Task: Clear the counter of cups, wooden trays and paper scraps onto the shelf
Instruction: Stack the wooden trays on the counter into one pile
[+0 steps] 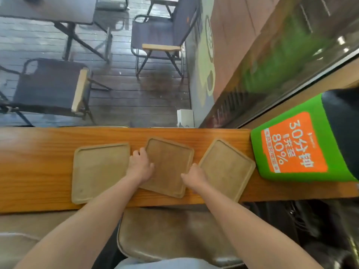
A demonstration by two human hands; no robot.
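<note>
3 wooden trays lie flat in a row on the wooden counter point(29, 152), all empty. Left tray point(99, 171) sits square; middle tray point(171, 164) is rotated, its near-left corner close to or just over the left tray's edge, can't tell which. Right tray point(227, 169) is also rotated, just beside the middle one, far corner near the green and orange charging station point(295, 146) at the counter's right end.

Left hand point(140, 166) is on the middle tray's left edge, fingers point(143, 151) curled over the rim, palm down; looks like a grip, not lifted. Right hand point(195, 176) sits in the gap between middle and right trays, fingers bent down at the middle tray's right edge; whether they have closed on the rim can't be told. The tray rests flat on the counter.

Progress: no cups or paper scraps visible on the counter, so those seem done or were never in this stretch. All 3 trays are left to move. Shelf is not in view. Likely step in hand: picking up the middle tray with both hands, maybe to stack the others.

A padded stool point(174, 235) stands under the counter by the person; folding chairs point(50, 84) beyond the glass.
</note>
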